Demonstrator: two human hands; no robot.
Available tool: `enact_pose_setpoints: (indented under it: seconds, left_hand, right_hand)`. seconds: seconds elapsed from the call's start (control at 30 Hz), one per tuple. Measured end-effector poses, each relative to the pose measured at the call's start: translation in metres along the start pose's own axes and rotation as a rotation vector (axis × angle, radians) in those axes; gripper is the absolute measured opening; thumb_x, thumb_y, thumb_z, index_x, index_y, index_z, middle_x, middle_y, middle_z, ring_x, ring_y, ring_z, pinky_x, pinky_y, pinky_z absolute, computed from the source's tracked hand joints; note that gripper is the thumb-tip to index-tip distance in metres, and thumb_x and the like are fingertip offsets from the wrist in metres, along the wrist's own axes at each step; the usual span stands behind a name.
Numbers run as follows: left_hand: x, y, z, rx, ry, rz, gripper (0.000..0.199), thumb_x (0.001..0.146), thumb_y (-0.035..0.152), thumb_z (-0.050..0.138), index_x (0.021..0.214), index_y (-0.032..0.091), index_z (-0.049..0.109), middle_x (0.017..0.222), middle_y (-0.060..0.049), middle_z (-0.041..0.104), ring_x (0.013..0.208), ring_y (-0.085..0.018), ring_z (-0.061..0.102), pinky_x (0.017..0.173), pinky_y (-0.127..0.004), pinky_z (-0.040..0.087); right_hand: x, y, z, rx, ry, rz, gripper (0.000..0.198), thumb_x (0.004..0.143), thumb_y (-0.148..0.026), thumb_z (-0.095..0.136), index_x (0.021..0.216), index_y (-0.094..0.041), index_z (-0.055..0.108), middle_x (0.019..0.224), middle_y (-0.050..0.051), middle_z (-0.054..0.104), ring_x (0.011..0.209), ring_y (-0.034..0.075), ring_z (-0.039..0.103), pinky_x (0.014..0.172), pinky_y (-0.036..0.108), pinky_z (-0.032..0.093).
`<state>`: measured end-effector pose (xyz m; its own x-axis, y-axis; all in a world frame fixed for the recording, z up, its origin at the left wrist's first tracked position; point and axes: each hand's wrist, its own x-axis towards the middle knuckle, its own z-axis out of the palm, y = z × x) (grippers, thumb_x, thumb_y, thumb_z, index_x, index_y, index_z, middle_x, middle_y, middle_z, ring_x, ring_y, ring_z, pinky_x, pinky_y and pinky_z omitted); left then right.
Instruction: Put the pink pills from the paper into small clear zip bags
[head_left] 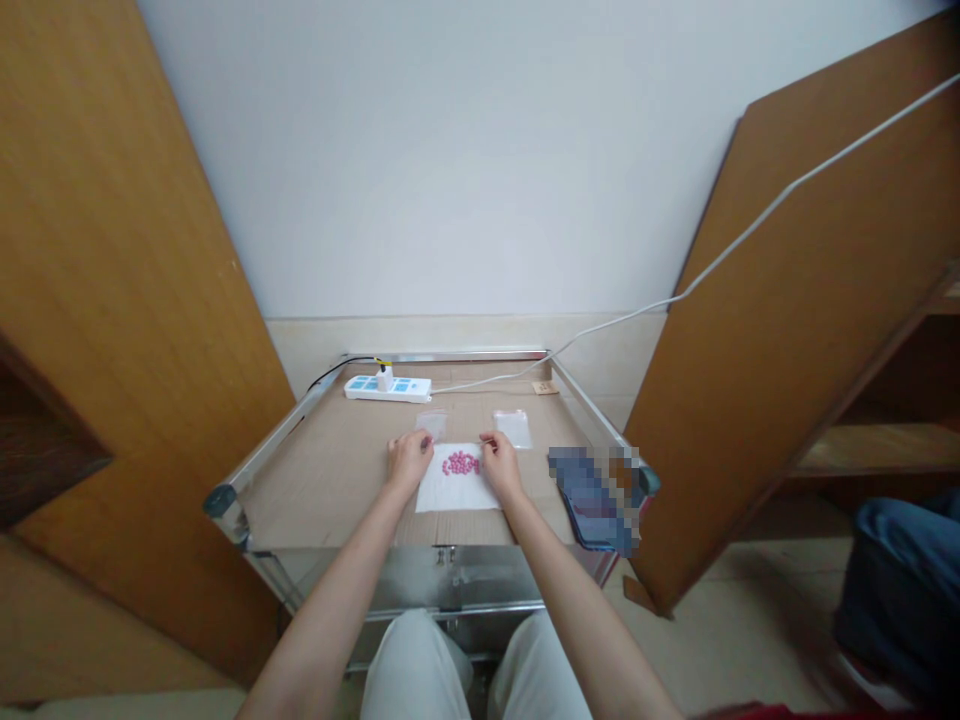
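A small heap of pink bead-like pieces (460,463) lies on a white sheet (457,496), which could be paper or cloth. My left hand (409,460) is at the sheet's upper left edge, its fingers closed in a pinch. At the upper right edge, close beside the pink pieces, my right hand (501,464) is also closed with thumb and fingertips together. What either pinch holds is too small to make out. Just beyond my left fingertips lies a clear plastic bag (433,421). A second clear bag (513,427) lies behind my right hand.
The cardboard-covered tabletop (322,480) has a metal rim. A white power strip (388,388) with a plug sits at the back left, its white cable (600,326) running up rightward. A partly blurred dark object (592,505) lies at right. A person's dark-clad leg (900,590) shows far right.
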<state>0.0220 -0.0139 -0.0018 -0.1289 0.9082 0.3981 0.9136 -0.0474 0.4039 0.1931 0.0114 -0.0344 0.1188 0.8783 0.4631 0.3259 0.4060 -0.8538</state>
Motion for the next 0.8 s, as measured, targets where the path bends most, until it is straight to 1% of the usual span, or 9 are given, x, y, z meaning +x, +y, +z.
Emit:
enact_pose_setpoints:
  seconds: [0.1, 0.2, 0.3, 0.4, 0.53, 0.67, 0.8]
  left_hand:
    - [0.0, 0.0, 0.001, 0.015, 0.021, 0.013, 0.013, 0.069, 0.021, 0.046, 0.074, 0.021, 0.058, 0.081, -0.004, 0.062, 0.082, -0.018, 0.053, 0.076, -0.031, 0.028]
    - [0.001, -0.001, 0.004, 0.02, 0.048, 0.028, 0.011, 0.067, 0.02, 0.047, 0.07, 0.02, 0.057, 0.076, -0.005, 0.062, 0.078, -0.019, 0.054, 0.075, -0.032, 0.029]
    - [0.004, -0.002, 0.005, -0.026, 0.081, -0.01, 0.01, 0.068, 0.022, 0.047, 0.071, 0.019, 0.056, 0.071, -0.004, 0.062, 0.073, -0.018, 0.055, 0.073, -0.03, 0.031]
    - [0.008, -0.004, 0.005, -0.192, 0.134, -0.097, 0.01, 0.069, 0.024, 0.046, 0.073, 0.019, 0.054, 0.071, -0.004, 0.062, 0.069, -0.016, 0.056, 0.065, -0.025, 0.035]
    - [0.014, -0.009, 0.004, -0.454, 0.218, -0.185, 0.007, 0.067, 0.025, 0.047, 0.068, 0.019, 0.049, 0.066, -0.003, 0.059, 0.065, -0.016, 0.056, 0.057, -0.022, 0.036]
    - [0.022, -0.016, 0.001, -0.637, 0.286, -0.24, 0.009, 0.067, 0.027, 0.046, 0.066, 0.019, 0.044, 0.06, 0.0, 0.056, 0.059, -0.014, 0.055, 0.054, -0.021, 0.037]
    - [0.028, -0.018, -0.008, -0.868, 0.366, -0.262, 0.01, 0.07, 0.028, 0.043, 0.073, 0.019, 0.041, 0.065, 0.0, 0.058, 0.063, -0.012, 0.056, 0.056, -0.021, 0.04]
  right_hand:
    - [0.0, -0.001, 0.0, -0.006, -0.005, -0.002, 0.022, 0.065, -0.011, 0.036, 0.076, -0.016, 0.054, 0.076, 0.004, 0.057, 0.071, 0.015, 0.051, 0.067, 0.026, 0.039]
    - [-0.001, -0.003, -0.001, -0.016, -0.013, -0.007, 0.022, 0.065, -0.011, 0.036, 0.075, -0.016, 0.054, 0.075, 0.004, 0.057, 0.071, 0.015, 0.051, 0.066, 0.027, 0.04]
    - [-0.002, -0.005, -0.002, -0.02, -0.017, -0.01, 0.021, 0.065, -0.011, 0.036, 0.075, -0.016, 0.054, 0.076, 0.004, 0.057, 0.073, 0.016, 0.051, 0.066, 0.027, 0.04]
    - [-0.002, -0.006, -0.002, -0.014, -0.016, -0.008, 0.021, 0.065, -0.011, 0.036, 0.075, -0.017, 0.054, 0.075, 0.004, 0.056, 0.073, 0.016, 0.051, 0.067, 0.027, 0.04]
    - [-0.002, -0.005, -0.002, -0.007, -0.014, -0.025, 0.022, 0.065, -0.011, 0.036, 0.075, -0.017, 0.054, 0.076, 0.004, 0.056, 0.074, 0.015, 0.051, 0.068, 0.026, 0.039]
    - [-0.003, -0.004, -0.002, -0.021, -0.007, -0.046, 0.022, 0.064, -0.01, 0.036, 0.075, -0.016, 0.054, 0.076, 0.004, 0.056, 0.073, 0.015, 0.05, 0.067, 0.026, 0.039]
    - [-0.003, -0.005, -0.002, -0.017, -0.007, -0.05, 0.022, 0.065, -0.01, 0.036, 0.075, -0.016, 0.054, 0.076, 0.004, 0.055, 0.073, 0.015, 0.05, 0.068, 0.026, 0.04]
